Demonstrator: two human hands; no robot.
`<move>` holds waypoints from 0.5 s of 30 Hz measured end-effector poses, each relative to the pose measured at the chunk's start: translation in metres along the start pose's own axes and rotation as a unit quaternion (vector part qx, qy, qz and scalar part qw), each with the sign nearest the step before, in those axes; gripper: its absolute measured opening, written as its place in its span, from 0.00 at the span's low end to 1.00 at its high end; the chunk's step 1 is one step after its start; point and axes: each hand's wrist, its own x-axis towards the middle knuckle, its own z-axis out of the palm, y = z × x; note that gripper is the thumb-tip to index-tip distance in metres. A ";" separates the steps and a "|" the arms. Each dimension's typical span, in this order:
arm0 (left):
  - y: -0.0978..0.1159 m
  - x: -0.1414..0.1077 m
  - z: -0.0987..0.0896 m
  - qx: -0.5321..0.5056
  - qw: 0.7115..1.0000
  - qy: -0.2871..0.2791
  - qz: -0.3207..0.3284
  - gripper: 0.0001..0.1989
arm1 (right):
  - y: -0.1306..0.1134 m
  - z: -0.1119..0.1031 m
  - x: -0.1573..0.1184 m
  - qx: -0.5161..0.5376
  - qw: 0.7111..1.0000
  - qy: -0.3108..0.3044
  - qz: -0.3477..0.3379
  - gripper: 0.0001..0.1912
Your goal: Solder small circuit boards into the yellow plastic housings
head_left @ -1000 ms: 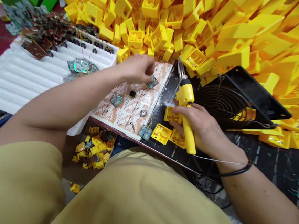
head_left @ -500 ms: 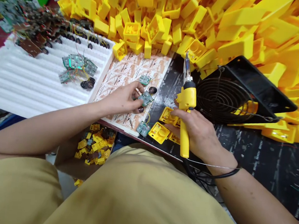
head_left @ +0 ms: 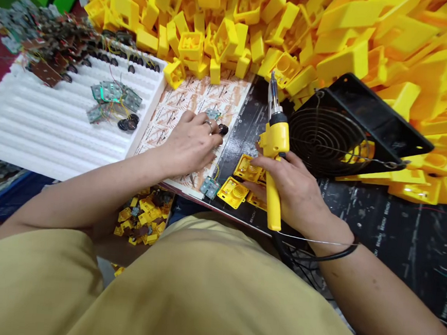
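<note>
Fingers (head_left: 198,119) of the left hand (head_left: 186,146) now lie spread over the printed paper sheet (head_left: 190,95), no longer pinching the green circuit board they held half a second ago. That board is out of sight, perhaps under the palm, but I can't tell. Just past the fingertips sit a dark round disc (head_left: 223,129) and a smaller green board (head_left: 213,114), and a wired green board (head_left: 209,188) lies at the sheet's near edge. The right hand (head_left: 287,190) stays clamped round the yellow handle of a soldering iron (head_left: 272,207), its tip raised and touching nothing visible, with its knuckles just beside yellow plastic housings (head_left: 232,192).
</note>
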 end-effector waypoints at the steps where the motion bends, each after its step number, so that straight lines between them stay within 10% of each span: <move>1: -0.001 0.000 0.002 -0.007 1.000 -0.001 -0.004 0.11 | 0.001 -0.001 -0.001 0.003 1.000 -0.002 0.000 0.18; 10: -0.001 0.007 0.003 -0.047 0.996 -0.039 -0.072 0.13 | -0.004 0.001 0.008 0.013 1.000 0.022 0.000 0.17; 15: -0.002 0.001 -0.002 -0.196 0.980 0.010 -0.041 0.09 | -0.023 -0.043 -0.001 0.023 0.996 0.073 0.035 0.13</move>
